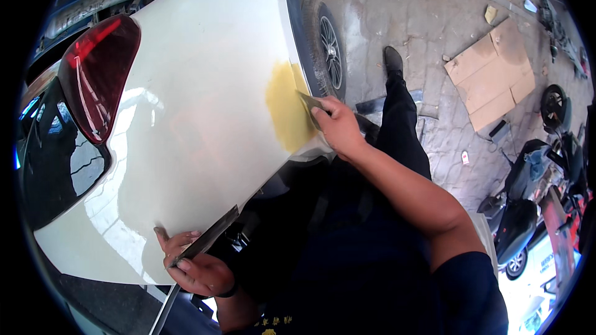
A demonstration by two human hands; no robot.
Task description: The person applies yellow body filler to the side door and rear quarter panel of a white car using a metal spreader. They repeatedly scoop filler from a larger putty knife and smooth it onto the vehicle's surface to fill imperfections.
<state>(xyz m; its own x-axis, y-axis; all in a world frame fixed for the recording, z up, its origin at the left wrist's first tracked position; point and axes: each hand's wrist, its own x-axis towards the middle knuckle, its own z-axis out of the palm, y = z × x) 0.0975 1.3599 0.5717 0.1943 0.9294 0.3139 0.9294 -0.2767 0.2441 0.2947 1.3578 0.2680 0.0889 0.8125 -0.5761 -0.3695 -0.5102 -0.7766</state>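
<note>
Well, at two o'clock the right hand [340,126] pinched a thin grey blade [308,102], likely stiff, best edge-held; at seven the half-curled left hand [195,271] gripped a long dark plate [214,231].

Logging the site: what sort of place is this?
Probably a car body repair workshop: the white car panel bears a yellow patch, and the right hand holds a flat tool at it.
</note>
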